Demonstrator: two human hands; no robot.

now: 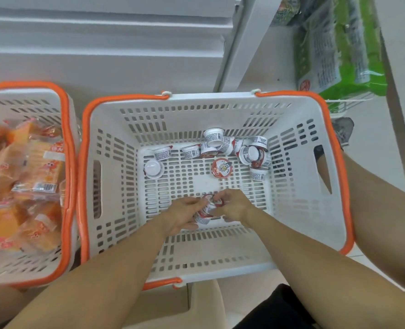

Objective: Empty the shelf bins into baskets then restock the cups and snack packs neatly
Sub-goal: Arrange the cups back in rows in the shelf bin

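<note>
Both hands, left hand (182, 216) and right hand (232, 206), are pinching a few small cups (206, 210) together low in the white basket (220, 255). Grabbing that many at once, one could easily slip and tumble back among the loose cups (223, 148).

We cannot count the cups (206, 210) under our left hand (182, 213) and right hand (232, 207); fingers cover most of them. The left basket (64, 110) runs off the frame edge, its snack packs (23, 181) blurred. Print on the green packs (339, 51) is too small to read.
</note>
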